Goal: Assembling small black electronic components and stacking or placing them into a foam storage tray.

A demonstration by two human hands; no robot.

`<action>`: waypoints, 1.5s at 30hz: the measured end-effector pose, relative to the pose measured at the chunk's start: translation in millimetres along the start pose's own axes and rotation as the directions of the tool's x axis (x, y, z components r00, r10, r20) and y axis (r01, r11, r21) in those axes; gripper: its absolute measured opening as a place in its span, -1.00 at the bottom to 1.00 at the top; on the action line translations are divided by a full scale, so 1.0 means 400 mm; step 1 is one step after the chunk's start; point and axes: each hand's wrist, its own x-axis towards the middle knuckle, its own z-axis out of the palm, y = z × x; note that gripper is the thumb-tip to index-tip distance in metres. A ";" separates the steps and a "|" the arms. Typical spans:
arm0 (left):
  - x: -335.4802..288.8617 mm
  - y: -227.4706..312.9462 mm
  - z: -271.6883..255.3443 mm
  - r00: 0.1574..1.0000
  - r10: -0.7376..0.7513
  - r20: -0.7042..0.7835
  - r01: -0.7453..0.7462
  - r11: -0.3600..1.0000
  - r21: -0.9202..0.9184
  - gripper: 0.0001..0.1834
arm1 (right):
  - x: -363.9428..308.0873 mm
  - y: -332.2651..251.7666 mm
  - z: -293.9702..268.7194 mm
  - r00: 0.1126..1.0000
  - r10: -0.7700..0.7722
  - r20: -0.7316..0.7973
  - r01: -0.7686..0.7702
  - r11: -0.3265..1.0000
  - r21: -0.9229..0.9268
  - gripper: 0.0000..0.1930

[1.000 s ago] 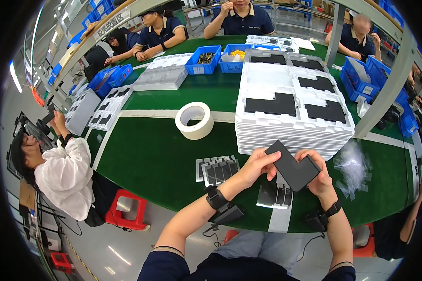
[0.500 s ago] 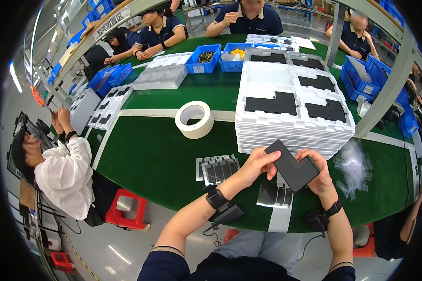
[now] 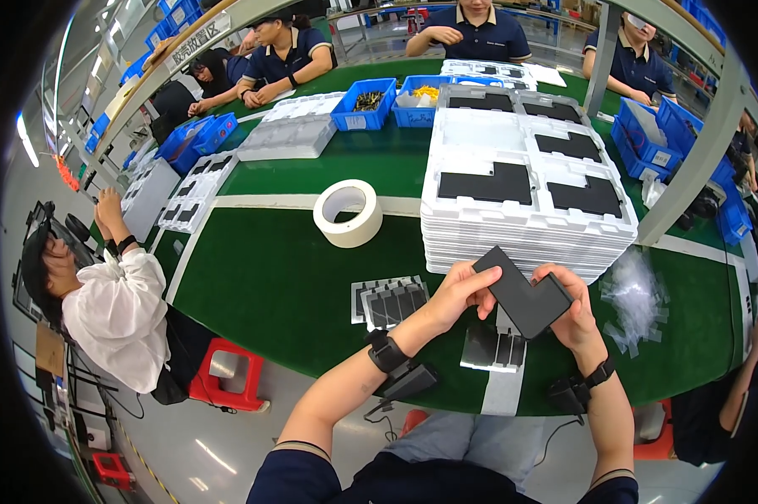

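Between my two hands I hold a black L-shaped flat block [image 3: 523, 298], tilted above the near edge of the green table. My left hand [image 3: 456, 296] grips its upper left end, thumb on top. At the lower right end, my right hand [image 3: 574, 315] is closed round the other arm of the L. Below the block lies a clear sheet with dark strips [image 3: 486, 349], partly hidden by it. Further left are more dark film strips on a clear backing [image 3: 389, 302]. Just beyond my hands stands a stack of white plastic trays [image 3: 513, 239], with similar black L-shaped pieces [image 3: 488, 186] in its top tray.
A roll of cream tape [image 3: 348, 213] stands left of the trays. Clear plastic pieces [image 3: 634, 294] are heaped at the right. Blue bins [image 3: 366, 105] and a grey post [image 3: 690, 168] stand further off. Several people sit round the table [image 3: 261, 260]; one in white [image 3: 114, 311] is at the left.
The black block and both my hands have barely moved, the block a touch higher. Across the table, a person's raised hand has come lower, and the one at the far right has dropped an arm.
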 end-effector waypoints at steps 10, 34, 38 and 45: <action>-0.004 0.007 0.004 1.000 -0.007 0.011 0.007 1.000 0.004 -0.69 | 0.003 0.012 -0.003 0.999 -0.031 0.010 0.031 1.000 -0.002 -0.25; -0.001 0.006 -0.006 0.998 -0.060 0.015 0.060 0.998 0.019 -0.69 | 0.007 0.018 -0.015 0.998 -0.045 0.044 0.044 0.998 0.039 -0.32; 0.000 0.001 -0.008 0.997 -0.036 0.066 0.035 0.999 0.007 -0.70 | 0.006 0.015 -0.017 0.997 -0.040 0.062 0.036 0.997 0.064 -0.32; -0.006 0.005 -0.004 0.995 -0.042 0.087 0.043 0.999 -0.006 -0.70 | 0.007 -0.007 0.002 0.999 0.000 0.035 0.002 0.999 -0.046 -0.25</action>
